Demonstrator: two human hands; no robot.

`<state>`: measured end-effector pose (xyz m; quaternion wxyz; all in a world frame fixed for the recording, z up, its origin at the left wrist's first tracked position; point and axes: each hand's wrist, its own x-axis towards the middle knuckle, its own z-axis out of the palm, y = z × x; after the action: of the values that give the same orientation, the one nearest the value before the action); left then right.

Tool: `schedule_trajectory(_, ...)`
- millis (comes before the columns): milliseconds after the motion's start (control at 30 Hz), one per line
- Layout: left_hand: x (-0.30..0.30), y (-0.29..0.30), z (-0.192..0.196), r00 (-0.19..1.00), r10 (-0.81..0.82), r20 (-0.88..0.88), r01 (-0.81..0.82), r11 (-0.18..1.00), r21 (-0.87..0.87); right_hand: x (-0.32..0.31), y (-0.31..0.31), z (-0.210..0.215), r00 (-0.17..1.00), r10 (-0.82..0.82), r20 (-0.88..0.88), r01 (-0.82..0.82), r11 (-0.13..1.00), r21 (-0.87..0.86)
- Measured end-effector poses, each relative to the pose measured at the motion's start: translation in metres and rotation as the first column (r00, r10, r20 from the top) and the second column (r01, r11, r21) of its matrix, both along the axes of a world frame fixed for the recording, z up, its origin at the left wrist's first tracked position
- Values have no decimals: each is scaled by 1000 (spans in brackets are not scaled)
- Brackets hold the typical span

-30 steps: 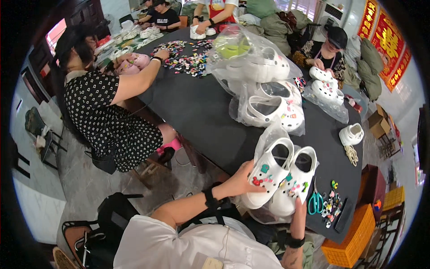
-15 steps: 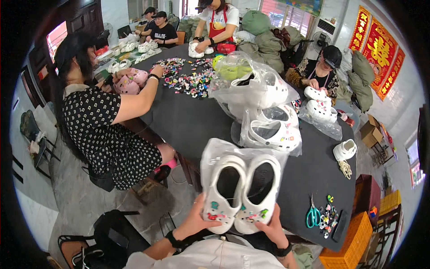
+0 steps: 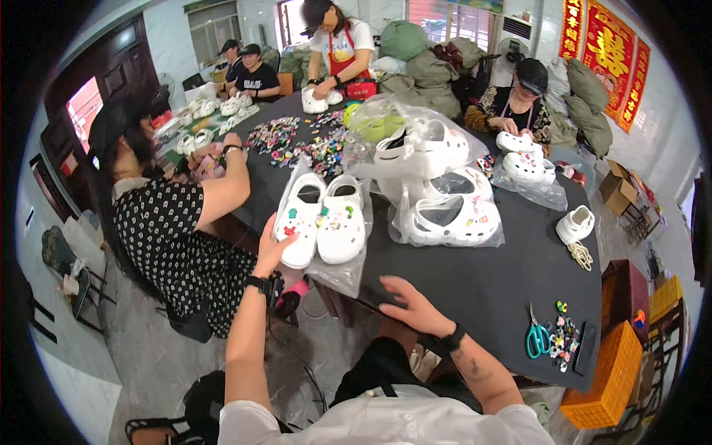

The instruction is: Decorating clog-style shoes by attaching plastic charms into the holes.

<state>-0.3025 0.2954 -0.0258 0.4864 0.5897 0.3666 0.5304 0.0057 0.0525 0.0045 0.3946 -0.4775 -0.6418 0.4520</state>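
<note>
Red-and-gold banners [image 3: 612, 44] hang on a pale wall [image 3: 649, 152] beside heaped olive-green sacks [image 3: 432, 73], as a co-worker [image 3: 159, 211] in a patterned black dress [image 3: 185, 248] sits at left; at right, a cardboard box [image 3: 618, 188] stands beyond an orange plastic crate [image 3: 604, 374].

On my feed I see smooth plastic clogs [image 3: 341, 239], a glossy, wrinkled plastic bag [image 3: 337, 279], a matt counter [image 3: 452, 278] and shiny plastic crate [image 3: 602, 380].
</note>
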Motion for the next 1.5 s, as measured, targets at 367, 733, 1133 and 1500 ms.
schedule_trajectory(367, 43, 48, 66, 466, 552, -691, 41, 767, 641, 139, -170, -48, 740, -672, 25, 672, 740, -24)
schedule_trajectory(733, 296, 35, 161, 570, 332, -752, 289, 776, 561, 138, -169, -58, 664, -746, -42, 747, 661, 66)
schedule_trajectory(1133, 382, -72, 147, 948, 30, -316, 197, 725, 660, 147, -175, -57, 671, -713, -204, 726, 687, -11)
schedule_trajectory(1500, 277, -271, 41, 685, -528, -502, 727, 454, 514, 165, -169, -75, 283, -813, -509, 951, 307, 39)
